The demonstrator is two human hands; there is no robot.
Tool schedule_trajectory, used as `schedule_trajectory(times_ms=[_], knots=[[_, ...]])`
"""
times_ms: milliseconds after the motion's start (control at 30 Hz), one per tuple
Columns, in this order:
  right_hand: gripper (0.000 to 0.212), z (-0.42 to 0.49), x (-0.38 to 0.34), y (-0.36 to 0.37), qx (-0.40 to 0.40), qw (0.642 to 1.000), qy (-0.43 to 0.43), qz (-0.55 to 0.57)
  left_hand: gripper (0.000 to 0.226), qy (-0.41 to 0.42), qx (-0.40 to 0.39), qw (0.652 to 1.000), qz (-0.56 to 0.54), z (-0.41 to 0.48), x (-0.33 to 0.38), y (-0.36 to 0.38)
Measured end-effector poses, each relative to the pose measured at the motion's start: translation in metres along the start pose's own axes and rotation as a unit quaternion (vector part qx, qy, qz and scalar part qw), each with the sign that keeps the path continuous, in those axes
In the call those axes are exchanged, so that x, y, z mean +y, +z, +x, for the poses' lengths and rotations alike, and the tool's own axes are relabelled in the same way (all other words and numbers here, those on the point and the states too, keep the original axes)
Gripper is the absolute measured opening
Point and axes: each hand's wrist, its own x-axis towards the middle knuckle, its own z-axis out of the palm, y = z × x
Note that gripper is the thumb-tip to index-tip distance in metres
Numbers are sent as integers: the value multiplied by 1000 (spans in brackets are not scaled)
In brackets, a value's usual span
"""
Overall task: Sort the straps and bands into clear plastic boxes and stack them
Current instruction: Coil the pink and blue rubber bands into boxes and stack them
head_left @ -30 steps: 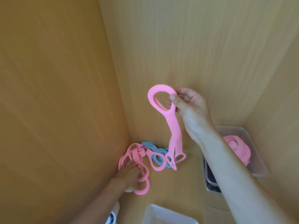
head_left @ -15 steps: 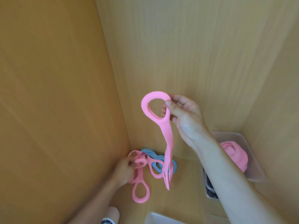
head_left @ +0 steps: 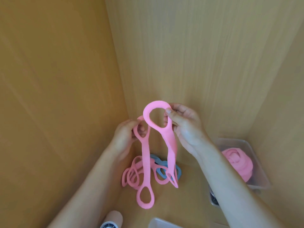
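Observation:
My right hand (head_left: 185,127) pinches the top loop of a pink strap (head_left: 171,145) that hangs down, twisted, from chest height. My left hand (head_left: 125,137) grips the top loop of a second pink strap (head_left: 145,162), which dangles with its lower loop near the floor. Below them lies a tangle of more pink straps (head_left: 131,175) over blue bands (head_left: 164,168) in the wooden corner. A clear plastic box (head_left: 256,168) at the right holds coiled pink straps (head_left: 236,163).
Wooden walls close in on the left, back and right. Another clear box's rim (head_left: 164,223) shows at the bottom edge. A pinkish cylinder with a white cap (head_left: 111,219) stands at the bottom left. A dark container (head_left: 213,198) sits partly under my right arm.
My left hand has picked a second pink strap out of the pile and raised it beside the one in my right hand. The right hand has dropped slightly.

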Motion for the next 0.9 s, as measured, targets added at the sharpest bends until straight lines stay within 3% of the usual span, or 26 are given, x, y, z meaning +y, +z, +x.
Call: schedule_trajectory(times_ms=[267,467,533,700,900], knots=[[9,0,-1,5,25,984,108,141,39,37,-77,994,-71,-14,52,25],[7,0,-11,11,18,969,116,218,41,49,-125,985,-106,-21,68,38],[6,1,-14,12,19,972,108,210,41,62,-152,982,-97,-23,71,40],[7,-1,-17,15,41,982,74,167,10,86,-129,986,-63,-24,72,48],[19,-21,-4,5,73,996,-53,-3,7,94,-145,984,-53,-29,69,56]])
